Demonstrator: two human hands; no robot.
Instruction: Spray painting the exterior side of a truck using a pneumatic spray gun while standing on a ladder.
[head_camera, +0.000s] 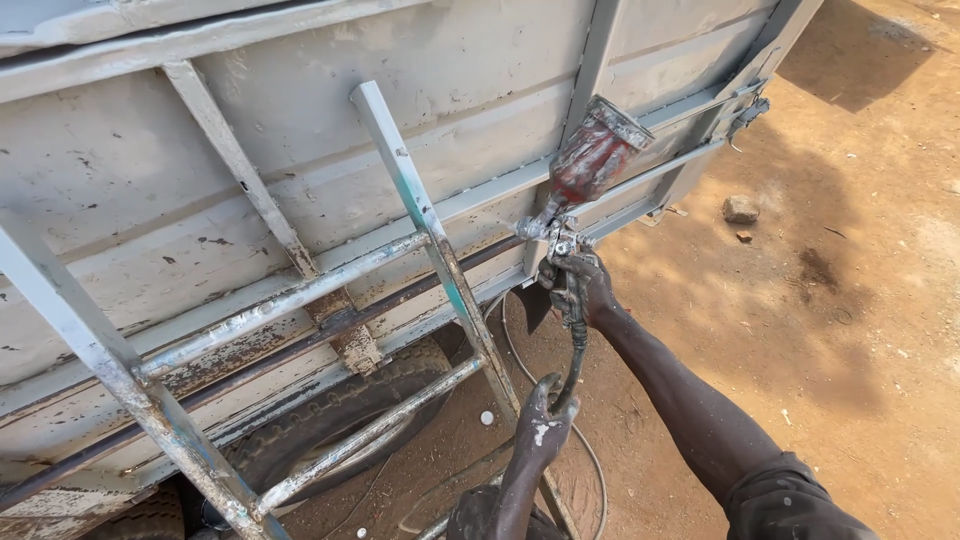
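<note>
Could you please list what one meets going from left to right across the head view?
Grey metal ladder frame → worn black tyre → left hand on dark hose → right hand gripping red-cupped spray gun → small stone.

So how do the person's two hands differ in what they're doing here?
The right hand is raised, gripping the spray gun at its handle; the left hand sits lower, pinching the hose beneath it. The left hand shows pale paint flecks; the right looks plainer. Both are bare and closed.
</note>
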